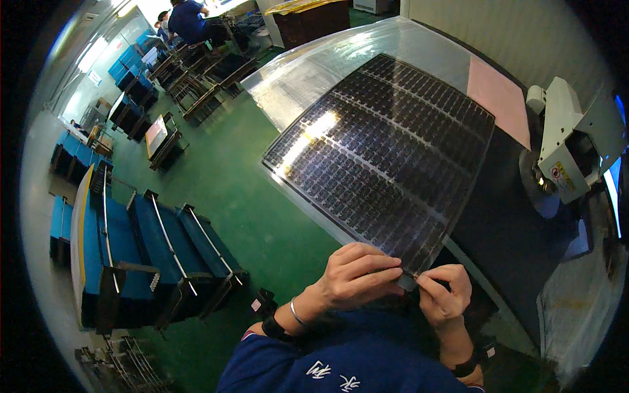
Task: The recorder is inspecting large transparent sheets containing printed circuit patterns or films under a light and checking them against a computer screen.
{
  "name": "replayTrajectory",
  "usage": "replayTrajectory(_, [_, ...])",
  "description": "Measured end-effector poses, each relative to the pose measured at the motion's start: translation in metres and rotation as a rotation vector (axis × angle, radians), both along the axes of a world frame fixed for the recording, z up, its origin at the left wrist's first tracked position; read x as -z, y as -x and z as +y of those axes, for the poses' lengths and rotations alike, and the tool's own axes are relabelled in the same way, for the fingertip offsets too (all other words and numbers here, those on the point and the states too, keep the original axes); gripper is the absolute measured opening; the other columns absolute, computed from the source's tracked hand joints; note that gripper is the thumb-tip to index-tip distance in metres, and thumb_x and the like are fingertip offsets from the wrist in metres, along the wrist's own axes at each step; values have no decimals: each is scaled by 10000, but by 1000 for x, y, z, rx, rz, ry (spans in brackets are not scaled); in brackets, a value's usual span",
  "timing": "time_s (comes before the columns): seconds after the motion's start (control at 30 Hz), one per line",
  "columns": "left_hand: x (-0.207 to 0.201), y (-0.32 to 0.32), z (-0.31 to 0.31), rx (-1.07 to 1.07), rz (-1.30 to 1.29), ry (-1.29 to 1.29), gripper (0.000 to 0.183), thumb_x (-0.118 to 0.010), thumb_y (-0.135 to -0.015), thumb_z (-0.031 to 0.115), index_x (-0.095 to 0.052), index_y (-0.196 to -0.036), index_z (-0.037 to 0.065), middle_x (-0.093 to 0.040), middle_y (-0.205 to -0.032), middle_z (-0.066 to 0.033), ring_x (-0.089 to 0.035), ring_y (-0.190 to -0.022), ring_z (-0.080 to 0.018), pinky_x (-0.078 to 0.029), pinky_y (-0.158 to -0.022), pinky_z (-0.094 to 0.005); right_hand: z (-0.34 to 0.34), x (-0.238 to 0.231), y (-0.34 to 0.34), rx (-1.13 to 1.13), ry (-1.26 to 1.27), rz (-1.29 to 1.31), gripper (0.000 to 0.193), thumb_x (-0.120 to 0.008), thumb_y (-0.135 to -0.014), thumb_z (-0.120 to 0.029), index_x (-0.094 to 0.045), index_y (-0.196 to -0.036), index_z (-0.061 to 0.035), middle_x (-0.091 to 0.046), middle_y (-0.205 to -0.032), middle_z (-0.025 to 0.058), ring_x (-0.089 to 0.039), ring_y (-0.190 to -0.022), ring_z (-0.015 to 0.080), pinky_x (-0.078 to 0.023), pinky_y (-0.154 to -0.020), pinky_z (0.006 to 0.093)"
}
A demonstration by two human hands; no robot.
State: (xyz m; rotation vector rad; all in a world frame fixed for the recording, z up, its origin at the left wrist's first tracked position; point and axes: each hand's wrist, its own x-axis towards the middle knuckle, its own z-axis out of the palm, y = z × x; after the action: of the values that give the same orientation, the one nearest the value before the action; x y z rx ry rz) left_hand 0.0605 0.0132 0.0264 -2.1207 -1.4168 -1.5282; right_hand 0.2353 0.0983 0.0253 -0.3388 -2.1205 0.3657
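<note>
A large dark panel (393,154) with rows of small repeated units lies on a table, its near corner pointing toward me. At that corner my left hand (357,274) is closed, its fingers bent and their tips pinching the panel's edge. Just to the right, my right hand (447,291) is closed too, thumb and forefinger pinched together at the same corner. The fingertips of both hands are close together but apart. Underneath the left fingers, the panel's very tip is partly hidden.
Clear plastic sheeting (298,82) covers the table's far side. A pink sheet (498,98) lies beyond the panel, near a white machine (563,144) at right. Blue racks (170,242) stand on the green floor (242,183) at left. People (187,23) sit far back.
</note>
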Motion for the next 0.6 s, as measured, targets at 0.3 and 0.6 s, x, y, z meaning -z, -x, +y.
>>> replayTrajectory(0.3, [0, 14, -9, 6, 114, -76, 153, -643, -678, 110, -640, -813, 37, -628, -863, -77, -574, -705, -195, -477, -577, -278, 9, -30, 23, -6, -58, -171, 305, -620, -685, -143, -604, -987, -104, -553, -1044, 110, -530, -963, 305, -337, -932, 445])
replayTrajectory(0.6, [-35, 2, -26, -220, 29, -283, 285, -720, -675, 187, -630, -924, 82, -602, -990, -102, -558, -831, -215, -470, -702, -330, 11, -40, 35, -245, 31, -168, 290, -610, -700, -162, -624, -936, 6, -619, -949, 173, -608, -898, 307, -471, -822, 406])
